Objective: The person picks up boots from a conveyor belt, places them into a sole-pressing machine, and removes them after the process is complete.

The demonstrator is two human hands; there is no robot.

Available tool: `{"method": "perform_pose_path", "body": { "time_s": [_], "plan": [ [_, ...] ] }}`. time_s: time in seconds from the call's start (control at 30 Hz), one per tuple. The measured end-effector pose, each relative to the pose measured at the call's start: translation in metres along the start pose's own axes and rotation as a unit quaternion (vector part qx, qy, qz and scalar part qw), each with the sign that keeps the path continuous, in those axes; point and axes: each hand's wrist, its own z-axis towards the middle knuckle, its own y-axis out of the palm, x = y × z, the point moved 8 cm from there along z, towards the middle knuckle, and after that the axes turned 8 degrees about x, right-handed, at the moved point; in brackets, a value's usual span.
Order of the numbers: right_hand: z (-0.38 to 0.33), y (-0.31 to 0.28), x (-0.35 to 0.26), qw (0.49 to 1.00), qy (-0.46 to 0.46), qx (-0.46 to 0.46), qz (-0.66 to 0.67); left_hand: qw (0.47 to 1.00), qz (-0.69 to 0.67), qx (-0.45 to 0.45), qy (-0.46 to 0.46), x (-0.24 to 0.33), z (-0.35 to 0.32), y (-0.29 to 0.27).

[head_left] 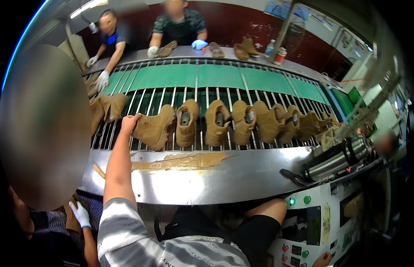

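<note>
My left arm reaches forward over the metal ledge, and my left hand (130, 123) is closed on the collar of a tan boot (155, 127). This boot is tipped on its side on the roller conveyor (202, 95), its sole turned to the right. Just right of it stands another tan boot (187, 122), upright with its opening showing, and several more follow in a row. My right hand (322, 259) shows only in part at the lower edge, beside the control panel (311, 222); its fingers are mostly cut off.
A metal ledge (189, 182) with peeling brown tape borders the conveyor. Green sheets (218, 76) cover its far side. Two people work across it with gloved hands; another person is close on my left. A steel cylinder (338, 158) lies at the right.
</note>
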Motion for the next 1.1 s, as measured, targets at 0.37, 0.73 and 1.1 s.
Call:
{"method": "perform_pose_path", "body": {
  "time_s": [0.37,0.73,1.1],
  "plan": [
    [-0.014,0.046,0.074,0.990,0.096,-0.028,0.096,0.968,-0.030,-0.202,-0.144,-0.004,0.003,0.065],
    [-0.067,0.064,-0.053,0.877,0.277,0.083,0.384,0.968,0.064,-0.085,0.229,0.161,-0.147,0.016],
    [-0.202,0.022,-0.441,-0.007,0.320,-0.608,0.727,0.949,-0.161,-0.270,0.021,0.258,-0.490,0.047]
  ]
}}
